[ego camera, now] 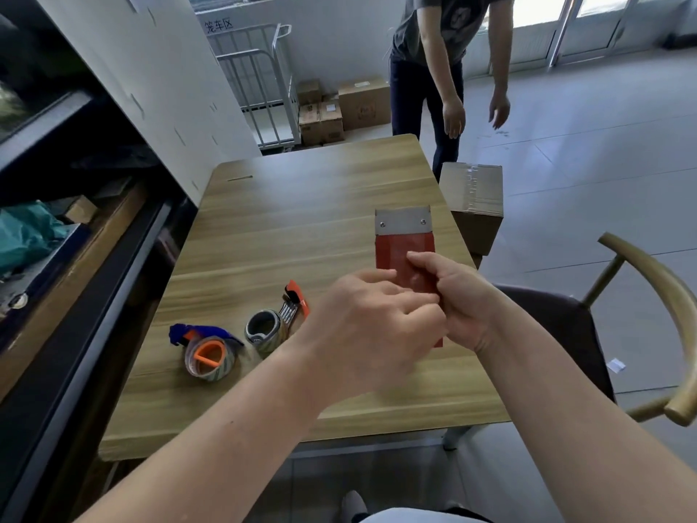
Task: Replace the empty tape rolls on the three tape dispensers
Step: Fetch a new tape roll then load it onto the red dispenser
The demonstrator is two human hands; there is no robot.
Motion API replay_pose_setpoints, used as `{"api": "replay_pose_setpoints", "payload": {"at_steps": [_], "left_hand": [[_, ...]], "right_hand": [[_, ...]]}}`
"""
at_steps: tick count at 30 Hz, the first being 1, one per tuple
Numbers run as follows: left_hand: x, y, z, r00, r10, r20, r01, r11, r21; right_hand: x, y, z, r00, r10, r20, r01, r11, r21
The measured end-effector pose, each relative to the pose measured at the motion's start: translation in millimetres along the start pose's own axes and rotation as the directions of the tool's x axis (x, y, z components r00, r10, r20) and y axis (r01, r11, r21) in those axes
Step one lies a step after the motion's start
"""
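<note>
Both hands hold a red dispenser (403, 254) above the right side of the counter (301, 220), its metal blade pointing far. The right hand (458, 300) grips it from the right, thumb across its top face. The left hand (371, 322), slightly blurred, curls its fingers onto the near left edge. On the counter to the near left lie a blue-and-orange dispenser (207, 347) and, just right of it, an orange-handled dispenser (277, 318). A second person (433, 50) stands beyond the far edge.

Tape dispenser (209, 352) left of second dispenser (271, 326), on table (301, 220); third dispenser (403, 241) farther right.
</note>
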State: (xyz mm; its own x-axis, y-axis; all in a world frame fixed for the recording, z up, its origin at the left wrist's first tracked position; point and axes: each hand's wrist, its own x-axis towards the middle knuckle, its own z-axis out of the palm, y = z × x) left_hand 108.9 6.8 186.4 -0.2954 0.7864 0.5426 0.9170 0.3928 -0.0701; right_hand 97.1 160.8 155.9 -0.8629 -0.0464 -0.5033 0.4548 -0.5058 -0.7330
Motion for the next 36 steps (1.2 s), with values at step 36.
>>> {"api": "replay_pose_setpoints", "payload": {"at_steps": [36], "left_hand": [[17,-29,-12,0.407,-0.691,0.598,0.692,-0.195,-0.696]], "right_hand": [[-17,1,0,0.977,-0.098,0.188,0.145,0.955,-0.258]]}}
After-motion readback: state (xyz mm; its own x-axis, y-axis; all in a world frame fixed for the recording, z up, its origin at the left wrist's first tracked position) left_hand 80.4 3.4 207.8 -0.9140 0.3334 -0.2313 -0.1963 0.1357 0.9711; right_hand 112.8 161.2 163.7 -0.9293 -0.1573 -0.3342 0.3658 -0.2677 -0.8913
